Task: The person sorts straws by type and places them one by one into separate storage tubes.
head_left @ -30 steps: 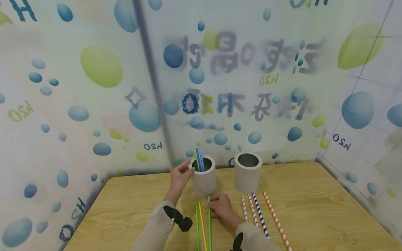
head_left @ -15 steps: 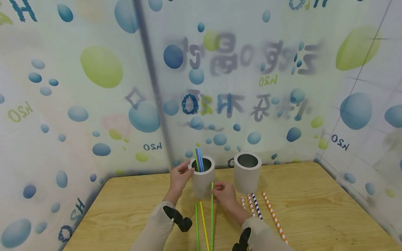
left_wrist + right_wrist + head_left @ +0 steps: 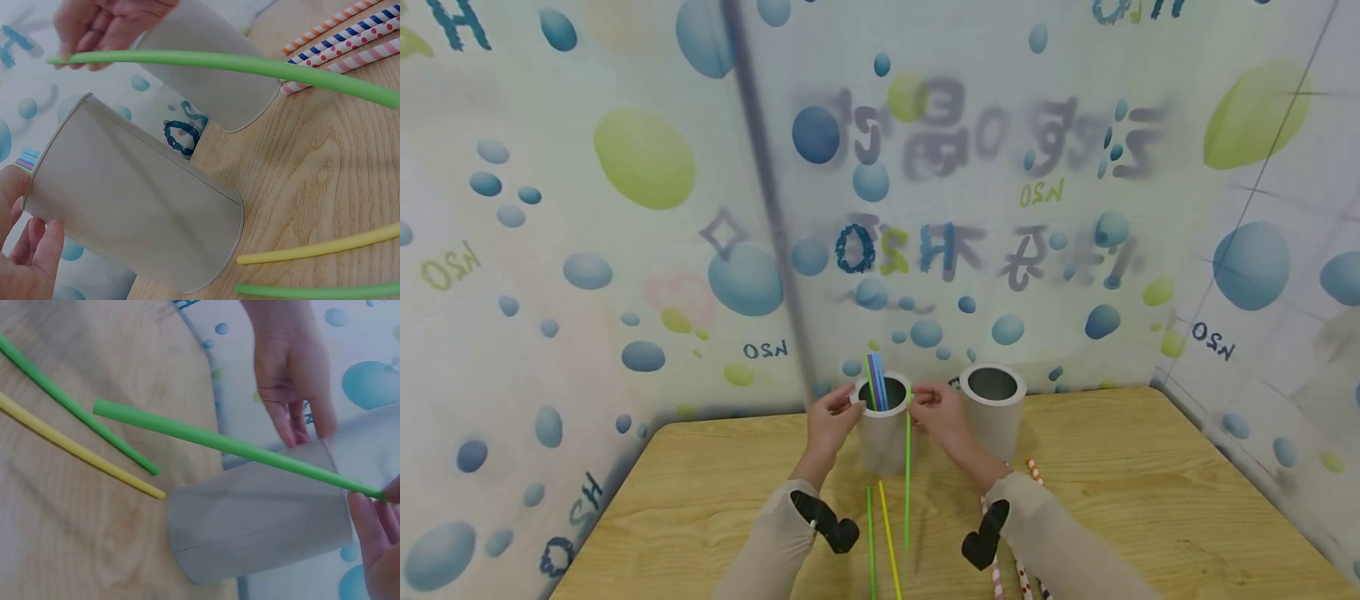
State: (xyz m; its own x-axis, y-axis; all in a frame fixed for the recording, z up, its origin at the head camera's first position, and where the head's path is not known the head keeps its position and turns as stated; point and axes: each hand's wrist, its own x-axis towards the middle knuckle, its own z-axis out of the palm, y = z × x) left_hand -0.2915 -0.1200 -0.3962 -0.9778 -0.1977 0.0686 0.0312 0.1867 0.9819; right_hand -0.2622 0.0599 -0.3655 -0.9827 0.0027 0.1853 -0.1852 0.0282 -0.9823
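My left hand pinches the left rim of a grey-white cylindrical holder. Several straws in green, purple and blue lean inside it. Between the fingertips of my right hand is the upper end of a green straw, raised in front of the holder's right side; its lower end hangs free above the table. In the right wrist view, this green straw crosses in front of the holder. A yellow straw and another green straw lie on the wood.
A second grey-white holder stands to the right, partly behind my right hand. Striped and dotted paper straws lie on the wooden table, partly covered by my right forearm in the head view. A patterned curtain hangs behind the table.
My right hand has lifted the green straw off the table and carried it forward, up to the holder's rim. The left hand has stayed at the holder.
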